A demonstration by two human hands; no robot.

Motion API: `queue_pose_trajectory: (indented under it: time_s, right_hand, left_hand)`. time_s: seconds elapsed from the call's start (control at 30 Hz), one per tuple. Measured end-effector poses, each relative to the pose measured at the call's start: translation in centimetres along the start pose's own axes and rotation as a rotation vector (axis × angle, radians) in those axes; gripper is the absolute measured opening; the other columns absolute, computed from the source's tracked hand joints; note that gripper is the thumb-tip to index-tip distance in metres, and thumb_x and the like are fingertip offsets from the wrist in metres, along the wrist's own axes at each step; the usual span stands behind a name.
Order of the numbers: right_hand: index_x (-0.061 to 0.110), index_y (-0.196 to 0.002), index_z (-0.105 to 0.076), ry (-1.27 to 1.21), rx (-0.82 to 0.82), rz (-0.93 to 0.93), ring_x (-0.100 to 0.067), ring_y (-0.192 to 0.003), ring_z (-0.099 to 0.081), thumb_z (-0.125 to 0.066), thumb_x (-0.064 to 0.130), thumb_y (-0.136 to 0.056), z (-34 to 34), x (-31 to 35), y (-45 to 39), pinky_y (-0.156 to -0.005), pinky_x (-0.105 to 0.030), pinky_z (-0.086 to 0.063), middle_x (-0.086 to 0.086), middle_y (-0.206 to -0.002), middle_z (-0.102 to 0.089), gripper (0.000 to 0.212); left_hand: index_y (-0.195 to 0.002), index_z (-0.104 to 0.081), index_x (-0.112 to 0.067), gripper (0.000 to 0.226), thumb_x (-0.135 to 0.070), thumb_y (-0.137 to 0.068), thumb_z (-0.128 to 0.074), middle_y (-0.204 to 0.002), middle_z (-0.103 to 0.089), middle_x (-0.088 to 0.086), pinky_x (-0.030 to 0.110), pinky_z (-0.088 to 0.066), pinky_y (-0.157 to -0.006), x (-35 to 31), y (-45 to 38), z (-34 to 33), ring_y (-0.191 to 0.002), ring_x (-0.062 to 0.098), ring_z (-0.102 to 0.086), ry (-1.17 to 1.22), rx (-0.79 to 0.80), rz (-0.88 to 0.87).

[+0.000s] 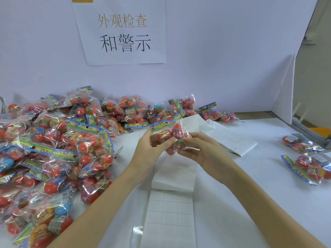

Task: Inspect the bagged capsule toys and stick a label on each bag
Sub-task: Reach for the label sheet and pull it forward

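Both hands hold one clear bag of red capsule toys above the white table, its colourful header strip pointing up and left. My left hand grips the bag's left side, fingers curled round a red capsule. My right hand holds the bag's lower right part from beneath with curled fingers. A long strip of white label sheets lies on the table under my hands and runs toward me.
A big heap of bagged capsule toys fills the table's left side and back edge. Two bags lie apart at the right. A folded label sheet lies behind my right hand. A paper sign hangs on the white back wall.
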State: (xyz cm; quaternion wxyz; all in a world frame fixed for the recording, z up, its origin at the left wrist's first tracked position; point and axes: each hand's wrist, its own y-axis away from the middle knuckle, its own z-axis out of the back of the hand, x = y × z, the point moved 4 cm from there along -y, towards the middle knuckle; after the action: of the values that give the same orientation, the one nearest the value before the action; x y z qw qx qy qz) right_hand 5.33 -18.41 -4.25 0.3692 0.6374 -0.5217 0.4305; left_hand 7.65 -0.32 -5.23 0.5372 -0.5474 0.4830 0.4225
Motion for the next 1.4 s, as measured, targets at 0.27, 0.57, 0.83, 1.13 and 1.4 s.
queue_pose_trajectory:
  time_s: [0.27,0.57,0.83,1.13,1.4]
  right_hand:
    - [0.021,-0.107,-0.071,0.613,-0.145,0.342,-0.010,-0.093,-0.070,-0.086,0.012,-0.084,-0.4,0.6,0.4,-0.080,-0.021,-0.056,-0.003,-0.105,-0.071,0.028]
    - [0.024,-0.115,-0.069,0.623,-0.219,0.358,-0.014,-0.088,-0.068,-0.079,0.026,-0.091,0.2,1.1,0.2,-0.077,-0.027,-0.057,0.000,-0.100,-0.069,0.026]
    - [0.009,-0.102,-0.076,0.517,-0.045,0.145,-0.017,-0.072,-0.074,-0.073,0.019,-0.097,0.3,0.0,-0.2,-0.069,-0.022,-0.058,-0.008,-0.084,-0.080,0.012]
    - [0.003,-0.105,-0.073,0.450,-0.057,0.144,-0.022,-0.076,-0.073,-0.073,0.019,-0.097,0.0,0.2,-0.1,-0.076,-0.028,-0.061,-0.013,-0.088,-0.079,0.018]
    - [0.042,-0.144,-0.041,0.927,0.300,-0.066,0.003,-0.110,-0.065,-0.084,0.066,-0.071,-0.4,-0.8,0.8,-0.101,-0.023,-0.051,0.017,-0.121,-0.070,0.089]
  left_hand:
    - [-0.135,-0.056,-0.005,0.046,-0.021,-0.096,-0.074,-0.117,-0.073,0.017,0.038,-0.060,-0.095,0.0,0.1,-0.5,-0.096,0.029,-0.076,0.231,0.026,0.151]
    - [-0.115,-0.057,-0.002,0.025,0.005,-0.093,-0.066,-0.107,-0.075,0.020,0.034,-0.062,-0.071,0.1,-0.2,-0.5,-0.085,0.028,-0.076,0.420,0.027,0.174]
    - [-0.115,-0.064,0.002,0.037,-0.024,-0.092,-0.073,-0.104,-0.071,0.017,0.039,-0.060,-0.068,-0.6,0.1,-0.1,-0.089,0.029,-0.065,0.306,0.018,0.134]
    - [-0.128,-0.063,-0.023,0.051,-0.031,-0.082,-0.083,-0.111,-0.075,0.011,0.033,-0.059,-0.072,-1.0,-0.2,0.4,-0.092,0.022,-0.071,0.274,0.049,0.113]
    - [-0.139,-0.051,-0.041,0.068,0.007,-0.093,-0.068,-0.085,-0.069,-0.007,0.024,-0.055,-0.069,-1.9,-0.6,2.2,-0.076,0.014,-0.064,-0.001,-0.045,-0.137]
